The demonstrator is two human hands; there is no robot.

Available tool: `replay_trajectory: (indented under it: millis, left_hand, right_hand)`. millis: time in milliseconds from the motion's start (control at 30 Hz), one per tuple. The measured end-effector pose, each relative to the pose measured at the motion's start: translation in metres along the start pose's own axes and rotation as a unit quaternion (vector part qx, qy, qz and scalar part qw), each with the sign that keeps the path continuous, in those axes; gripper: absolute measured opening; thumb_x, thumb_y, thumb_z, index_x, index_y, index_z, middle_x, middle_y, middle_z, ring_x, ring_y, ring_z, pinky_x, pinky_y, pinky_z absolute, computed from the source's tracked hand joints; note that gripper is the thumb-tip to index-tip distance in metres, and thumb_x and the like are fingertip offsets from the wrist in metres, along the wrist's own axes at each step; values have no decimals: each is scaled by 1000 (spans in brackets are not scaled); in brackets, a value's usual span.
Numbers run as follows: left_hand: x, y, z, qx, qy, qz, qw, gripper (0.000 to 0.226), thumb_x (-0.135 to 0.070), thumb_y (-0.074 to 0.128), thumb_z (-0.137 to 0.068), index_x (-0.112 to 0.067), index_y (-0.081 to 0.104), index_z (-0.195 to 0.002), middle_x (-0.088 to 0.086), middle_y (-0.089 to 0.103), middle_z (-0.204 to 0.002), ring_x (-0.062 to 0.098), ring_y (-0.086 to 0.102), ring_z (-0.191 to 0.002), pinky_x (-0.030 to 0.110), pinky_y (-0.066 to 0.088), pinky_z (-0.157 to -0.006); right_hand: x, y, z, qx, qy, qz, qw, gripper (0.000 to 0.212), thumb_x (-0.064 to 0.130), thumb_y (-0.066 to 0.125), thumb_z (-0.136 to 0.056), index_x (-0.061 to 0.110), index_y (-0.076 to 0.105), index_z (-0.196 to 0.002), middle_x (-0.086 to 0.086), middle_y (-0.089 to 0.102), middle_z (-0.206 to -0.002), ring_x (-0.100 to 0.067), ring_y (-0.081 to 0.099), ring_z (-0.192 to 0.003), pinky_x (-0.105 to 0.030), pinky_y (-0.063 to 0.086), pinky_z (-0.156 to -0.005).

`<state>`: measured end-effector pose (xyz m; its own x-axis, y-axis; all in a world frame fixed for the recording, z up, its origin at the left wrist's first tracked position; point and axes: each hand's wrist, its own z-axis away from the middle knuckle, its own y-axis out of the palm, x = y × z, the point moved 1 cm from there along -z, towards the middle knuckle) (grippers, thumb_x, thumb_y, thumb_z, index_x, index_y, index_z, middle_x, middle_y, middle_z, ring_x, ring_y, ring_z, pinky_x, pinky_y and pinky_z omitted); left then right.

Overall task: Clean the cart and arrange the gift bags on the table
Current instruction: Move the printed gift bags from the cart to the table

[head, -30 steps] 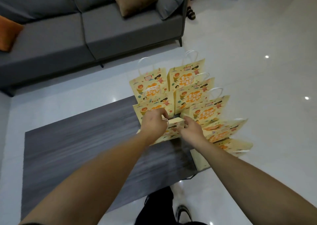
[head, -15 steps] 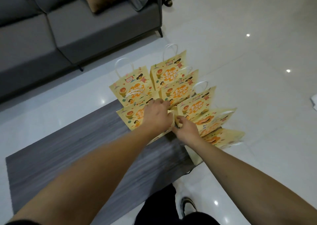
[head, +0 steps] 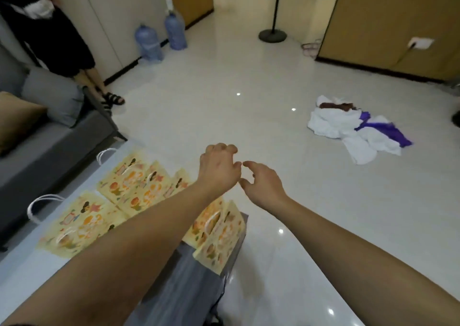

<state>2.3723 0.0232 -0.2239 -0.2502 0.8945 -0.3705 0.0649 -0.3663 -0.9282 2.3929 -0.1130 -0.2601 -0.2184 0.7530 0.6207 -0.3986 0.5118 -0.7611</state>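
Note:
Several yellow gift bags (head: 135, 189) with cartoon prints and white handles lie overlapping on the dark grey table (head: 184, 286) at the lower left; my left forearm hides part of them. My left hand (head: 219, 167) hovers above the floor past the table's end, its fingers loosely curled and holding nothing. My right hand (head: 261, 182) is just beside it, fingers relaxed and empty. No cart is in view.
A grey sofa (head: 37, 141) with cushions stands on the left, a person (head: 49, 27) seated at its far end. Two blue water jugs (head: 161, 37) stand by the wall. A pile of white and purple cloth (head: 356, 129) lies on the floor at right. A lamp stand base (head: 272, 36) sits farther back.
Both hands have let go of the gift bag and lifted away from the table. The view has swung right, toward the open floor and the cloth pile.

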Motion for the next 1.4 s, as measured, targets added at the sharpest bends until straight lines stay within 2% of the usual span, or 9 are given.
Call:
replay_trajectory:
  millis: [333,500,633,733,800,900,1000,1167,1400]
  left_hand:
    - [-350,91,17,39,287,-4,957,43,-36,57,-99,-21,56,-138,3,57,-139,24,46,-128,38,41,-104]
    - [-504,149,63,97,402,22,910,42,-36,60,-99,-21,55,-139,3,56,-140,23,48,-128,38,43,-106]
    - [-605,191,116,160,508,33,846,41,-35,58,-98,-22,55,-137,4,54,-140,25,44,-130,41,42,-108]
    - [-663,218,162,198,578,46,790,40,-34,60,-96,-21,58,-134,2,56,-137,26,45,-129,40,43,-105]
    - [-695,234,190,225,618,53,752,39,-34,61,-95,-21,59,-132,2,57,-134,26,47,-127,41,43,-104]
    - [-741,256,225,264,667,56,694,38,-35,59,-95,-22,60,-130,3,59,-132,25,48,-124,41,43,-103]
    - [-790,274,253,294,702,53,646,38,-34,58,-94,-20,61,-129,5,61,-128,25,51,-121,41,46,-100]
    - [-863,296,294,340,734,45,587,42,-32,57,-98,-20,55,-139,4,53,-140,25,42,-132,40,41,-108]
    - [-933,333,332,373,756,43,536,41,-32,59,-100,-21,54,-139,5,51,-145,25,44,-133,36,41,-106]
  right_hand:
    - [-240,-223,133,-201,179,4,963,56,38,59,-99,21,43,-150,-3,51,-149,-23,54,-128,-35,43,-105]
    - [-350,-296,252,-289,312,1,905,55,37,58,-99,21,44,-150,-4,50,-148,-23,50,-132,-33,40,-105]
    - [-412,-324,352,-347,417,-15,840,57,38,59,-98,20,44,-150,-6,52,-146,-23,54,-127,-33,41,-102]
    - [-440,-331,417,-387,483,-50,784,56,35,61,-97,20,46,-149,-7,59,-140,-20,61,-117,-30,45,-96]
    - [-454,-333,454,-412,515,-61,749,53,30,62,-97,16,49,-147,-6,60,-139,-22,59,-121,-24,41,-92]
    - [-476,-339,497,-443,558,-64,699,55,31,62,-96,14,49,-146,-8,56,-144,-24,54,-130,-30,42,-104]
    - [-494,-349,531,-477,594,-72,644,53,33,62,-97,17,49,-146,-5,56,-143,-25,53,-130,-35,43,-105]
    - [-523,-372,576,-517,647,-89,553,53,34,62,-97,22,47,-147,-5,54,-145,-24,55,-125,-37,45,-105]
    - [-566,-396,609,-540,687,-97,477,53,36,62,-97,21,48,-146,-6,56,-142,-26,57,-124,-38,48,-101]
